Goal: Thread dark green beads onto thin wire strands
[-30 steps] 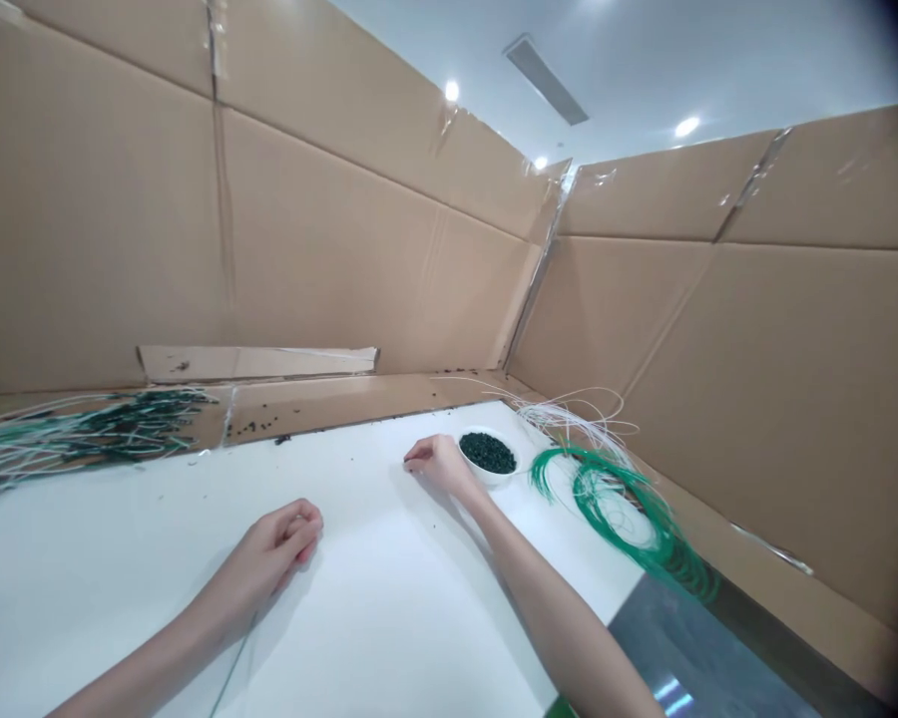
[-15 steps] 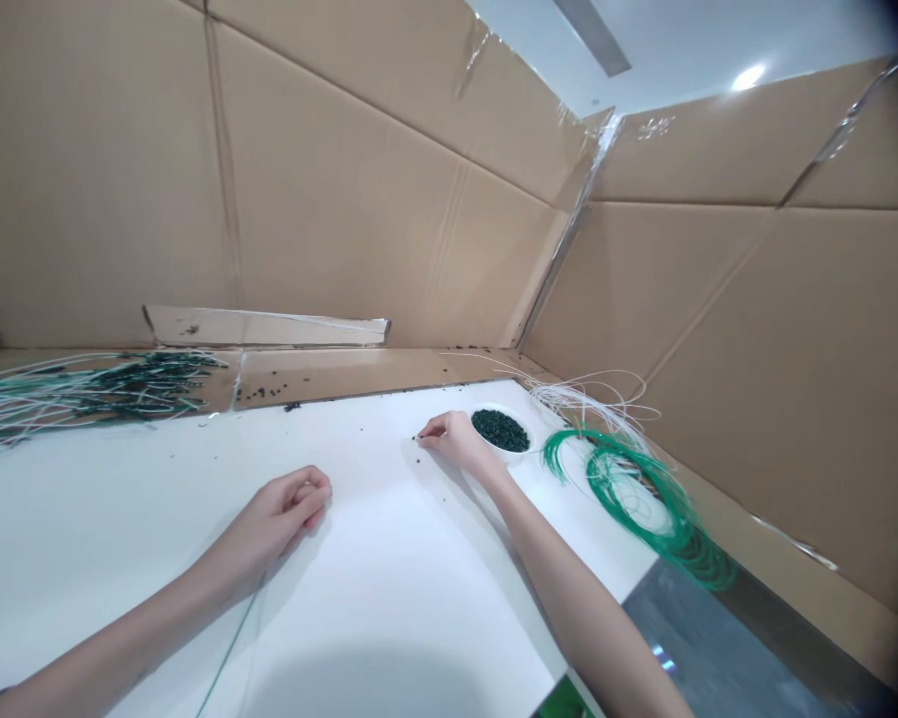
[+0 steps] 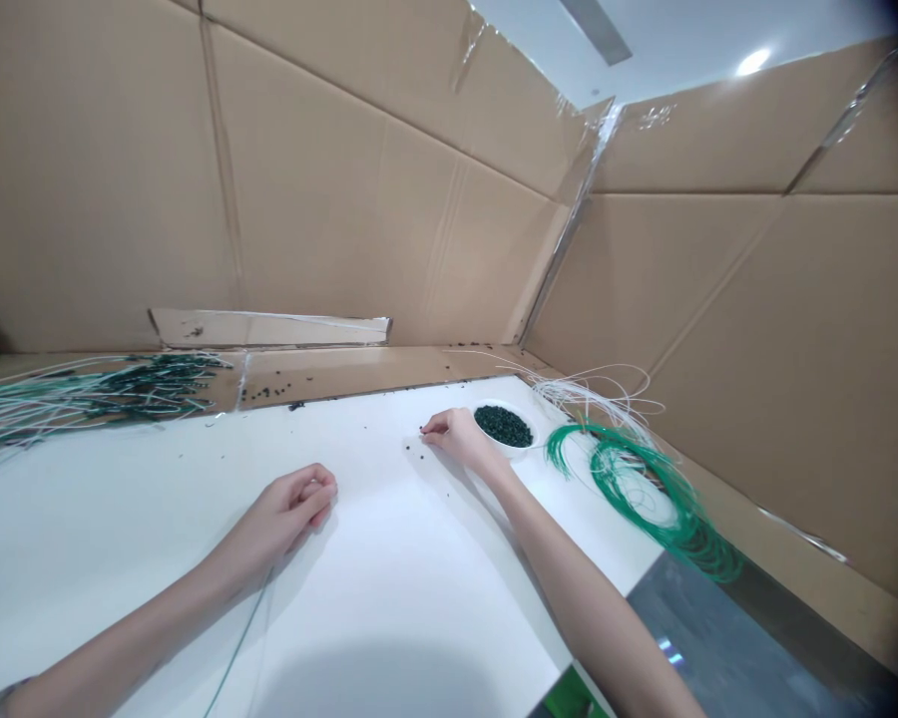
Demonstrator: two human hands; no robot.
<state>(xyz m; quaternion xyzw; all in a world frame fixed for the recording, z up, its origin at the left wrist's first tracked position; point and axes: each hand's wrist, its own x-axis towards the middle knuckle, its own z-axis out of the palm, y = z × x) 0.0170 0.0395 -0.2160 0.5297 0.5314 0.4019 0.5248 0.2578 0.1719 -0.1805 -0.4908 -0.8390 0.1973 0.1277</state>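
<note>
My left hand (image 3: pixel 299 507) is closed above the white table, fingers curled in a pinch. A thin green cord (image 3: pixel 243 635) runs down from under it toward the near edge; the point where it is gripped is hidden by the fingers. Further right, my right hand (image 3: pixel 453 437) pinches at the table surface, a tiny dark bead (image 3: pixel 421 430) showing at its fingertips. Two loose dark beads (image 3: pixel 408 448) lie just below those fingers. Right beside this hand stands a white bowl (image 3: pixel 522 453) filled with small dark green beads (image 3: pixel 504 426).
Coils of green cord (image 3: pixel 606 489) and loose white strands (image 3: pixel 606 399) lie right of the bowl. A bundle of beaded strands (image 3: pixel 150 384) rests at the back left. Cardboard walls (image 3: pixel 344 179) enclose the white table (image 3: pixel 389 578). Dark beads are scattered along its back edge.
A loose bead now lies apart from my right fingertips, which have shifted slightly and show a dark speck between them. My left hand holds nearly the same pose; the whole view has shifted slightly.
</note>
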